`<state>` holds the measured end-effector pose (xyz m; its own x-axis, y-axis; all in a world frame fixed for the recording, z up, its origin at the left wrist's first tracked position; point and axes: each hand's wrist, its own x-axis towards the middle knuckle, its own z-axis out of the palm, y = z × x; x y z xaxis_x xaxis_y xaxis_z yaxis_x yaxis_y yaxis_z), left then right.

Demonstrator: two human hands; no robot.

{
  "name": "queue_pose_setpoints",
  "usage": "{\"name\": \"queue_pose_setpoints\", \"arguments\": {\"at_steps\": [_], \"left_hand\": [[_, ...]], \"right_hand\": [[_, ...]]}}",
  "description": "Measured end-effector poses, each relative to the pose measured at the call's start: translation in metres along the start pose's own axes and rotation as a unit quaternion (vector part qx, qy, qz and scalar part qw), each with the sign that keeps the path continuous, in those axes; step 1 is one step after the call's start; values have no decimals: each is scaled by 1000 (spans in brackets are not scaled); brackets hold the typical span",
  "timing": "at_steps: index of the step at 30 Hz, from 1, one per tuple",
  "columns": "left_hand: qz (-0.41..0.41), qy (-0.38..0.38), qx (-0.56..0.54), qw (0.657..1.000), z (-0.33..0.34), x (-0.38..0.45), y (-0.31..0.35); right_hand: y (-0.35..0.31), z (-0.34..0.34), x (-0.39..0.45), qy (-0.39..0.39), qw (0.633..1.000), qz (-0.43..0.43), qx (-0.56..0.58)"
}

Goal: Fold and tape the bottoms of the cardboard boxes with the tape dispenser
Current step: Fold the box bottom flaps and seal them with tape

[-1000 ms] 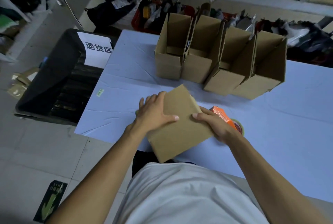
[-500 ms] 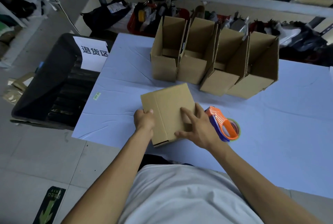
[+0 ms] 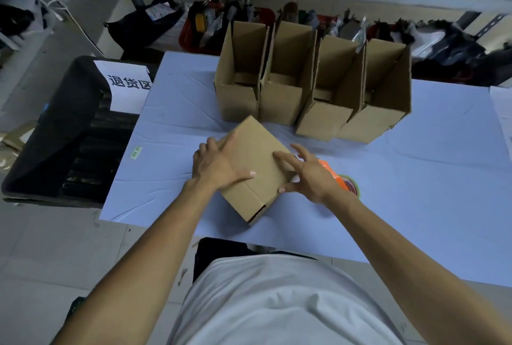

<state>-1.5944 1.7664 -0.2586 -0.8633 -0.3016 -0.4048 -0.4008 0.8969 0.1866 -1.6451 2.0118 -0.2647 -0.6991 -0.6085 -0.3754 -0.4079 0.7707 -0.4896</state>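
Cardboard box (image 3: 257, 156) askew, corner pointing away

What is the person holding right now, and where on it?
A cardboard box: the left hand grips its left edge, the right hand touches its right edge with spread fingers.

Skewed brown box (image 3: 255, 161), flaps down; orange tape dispenser (image 3: 331, 171) beside; four open boxes (image 3: 324, 120) behind.
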Motion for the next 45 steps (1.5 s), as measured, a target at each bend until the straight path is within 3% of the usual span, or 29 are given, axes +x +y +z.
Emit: {"name": "queue_pose_setpoints", "arguments": {"at_steps": [3, 5, 7, 9, 12, 14, 18, 22, 25, 27, 29, 32, 35, 38, 45], "left_hand": [[-85, -74, -19, 994, -4, 0, -11], [-93, -86, -28, 992, -1, -7, -8], [-48, -63, -21, 997, 4, -15, 1], [3, -80, -47, 996, 11, -20, 10], [48, -91, -108, 989, 18, -15, 12], [67, -93, -134, 984, 17, -6, 12], [84, -122, -127, 981, 1, 8, 18], [102, -95, -48, 989, -13, 2, 42], [142, 4, -81, 987, -14, -10, 69], [150, 32, -160, 975, -13, -18, 86], [144, 7, -261, 955, -14, -22, 101], [105, -71, -379, 917, -17, -25, 117], [86, -147, -458, 872, -20, -25, 128], [98, -178, -487, 850, -24, -26, 132], [85, -200, -508, 834, -26, -22, 129]], "right_hand": [[6, -3, 2, 120, 982, 112, 90], [12, -8, 2, 127, 970, 136, 155], [18, -9, -2, 109, 975, 113, 160], [23, -11, -11, 143, 972, 123, 140], [40, -11, -29, 189, 956, 210, 75], [49, -3, -41, 149, 955, 256, 25], [51, 23, -54, 85, 973, 202, -69], [43, 20, -50, 136, 985, 93, -43], [49, 5, -54, 174, 973, 148, 19], [52, -9, -63, 214, 947, 191, 142], [51, -22, -77, 255, 918, 192, 235], [47, -33, -95, 232, 922, 142, 276], [45, -37, -98, 213, 956, 99, 174], [42, -39, -93, 214, 968, 65, 114], [42, -43, -88, 201, 970, 36, 128]]}}
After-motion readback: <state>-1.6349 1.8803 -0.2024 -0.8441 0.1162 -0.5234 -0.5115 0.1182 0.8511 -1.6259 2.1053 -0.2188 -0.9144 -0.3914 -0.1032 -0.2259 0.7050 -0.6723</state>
